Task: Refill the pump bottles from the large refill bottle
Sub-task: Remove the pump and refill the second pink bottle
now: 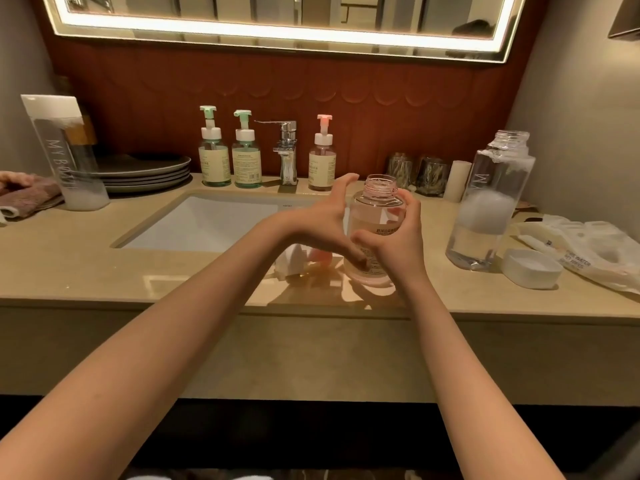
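An uncapped pink bottle [379,209] stands on the counter in front of the sink, its threaded neck bare. My right hand [394,237] grips its body from the right. My left hand [325,220] touches its left side low down, fingers spread apart. Its pump head [294,259], white with a pink top, lies on the counter just left of the bottle. The large clear refill bottle [485,206] stands uncapped at the right with foam inside, and its white cap [531,268] lies beside it. At the back stand two green pump bottles [214,157] [246,157] and one pink pump bottle [322,161].
A chrome tap [287,150] stands behind the white sink [201,225]. Stacked grey plates [145,171], a second tall clear bottle [74,157] and a pink towel [27,192] sit at the left. Glass tumblers [415,171] and a plastic bag [588,251] are at the right.
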